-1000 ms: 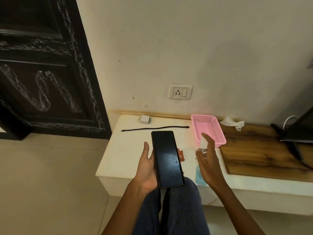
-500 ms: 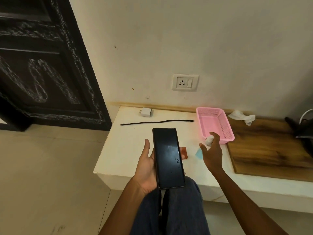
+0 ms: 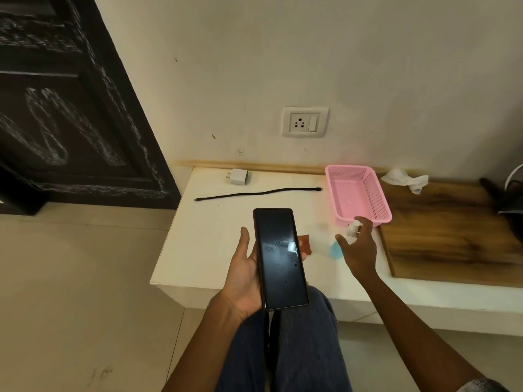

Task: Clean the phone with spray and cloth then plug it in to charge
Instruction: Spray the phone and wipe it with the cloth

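Observation:
My left hand (image 3: 243,281) holds a black phone (image 3: 278,258) screen up over my lap, at the white table's front edge. Small droplets sit on the dark screen. My right hand (image 3: 358,250) grips a small spray bottle (image 3: 353,232) with a white nozzle and blue body, low over the table just in front of the pink basket (image 3: 379,205). A corner of an orange-brown cloth (image 3: 305,242) shows on the table behind the phone. A white charger adapter (image 3: 239,176) and a black cable (image 3: 259,192) lie near the wall, below the wall socket (image 3: 305,122).
A crumpled white tissue (image 3: 404,179) lies at the back of the wooden board (image 3: 452,239) on the right. Dark objects with a white cord (image 3: 509,199) sit at the far right. A dark carved door (image 3: 65,108) stands to the left. The white table (image 3: 203,250) ends above my knees.
My right hand has carried the spray bottle away from the phone, forward and down toward the table by the pink basket. The left hand keeps the phone in place.

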Tool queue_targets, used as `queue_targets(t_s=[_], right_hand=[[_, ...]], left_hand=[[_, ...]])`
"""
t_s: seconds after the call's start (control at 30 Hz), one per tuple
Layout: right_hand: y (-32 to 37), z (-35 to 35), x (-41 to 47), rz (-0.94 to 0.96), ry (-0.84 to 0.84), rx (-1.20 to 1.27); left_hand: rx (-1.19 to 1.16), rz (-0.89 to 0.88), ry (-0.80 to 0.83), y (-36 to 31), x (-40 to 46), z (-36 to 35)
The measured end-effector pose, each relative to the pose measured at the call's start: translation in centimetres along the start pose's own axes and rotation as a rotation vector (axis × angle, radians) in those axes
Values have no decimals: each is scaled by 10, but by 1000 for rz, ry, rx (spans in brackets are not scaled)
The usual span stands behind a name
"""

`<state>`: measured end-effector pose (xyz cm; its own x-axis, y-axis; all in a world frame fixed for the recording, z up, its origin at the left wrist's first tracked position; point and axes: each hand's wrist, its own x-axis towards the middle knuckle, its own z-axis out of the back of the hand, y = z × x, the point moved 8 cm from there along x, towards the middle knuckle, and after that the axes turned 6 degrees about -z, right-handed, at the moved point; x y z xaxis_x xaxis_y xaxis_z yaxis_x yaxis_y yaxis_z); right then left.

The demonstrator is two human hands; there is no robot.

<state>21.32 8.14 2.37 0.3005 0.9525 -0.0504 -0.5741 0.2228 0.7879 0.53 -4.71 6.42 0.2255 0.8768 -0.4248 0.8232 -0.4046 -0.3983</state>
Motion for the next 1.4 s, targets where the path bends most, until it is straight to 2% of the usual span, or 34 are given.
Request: queue_targets(t_s=[0.27,0.3,0.43,0.5,0.57,0.63,0.73,0.9,1.07,1.2,1.3,1.4], right_hand=[[-6,-2,2,15,64,-70],[-6,3,1,10,6,-111],[2,38,-32,46,-423,-116],[9,39,-53,165,-498,-102],[16,23,-66,295,-407,-103],[24,-1,-74,410,-214,-98],[33,-36,-77,467,35,-188],[19,-80,-51,317,232,-271],[-3,-97,-15,-63,199,-264],[-13,-113,-7,-188,211,-375],[-23,-119,-6,-340,192,-377],[-29,-124,-7,-410,189,-406]], left_hand=[[-19,-2,12,0,-5,-3],[-26,-5,7,0,-6,-3],[-26,-44,-24,-4,-7,3],[-37,-62,-42,-6,-8,5],[-42,-71,-62,-7,-9,7],[-42,-69,-72,-6,-9,8],[-26,-65,-70,-5,-9,9],[-58,-51,-33,-4,-5,12],[-77,-16,0,-1,1,20],[-77,-7,5,1,7,27],[-84,0,-10,3,12,34],[-90,8,-24,5,16,42]])
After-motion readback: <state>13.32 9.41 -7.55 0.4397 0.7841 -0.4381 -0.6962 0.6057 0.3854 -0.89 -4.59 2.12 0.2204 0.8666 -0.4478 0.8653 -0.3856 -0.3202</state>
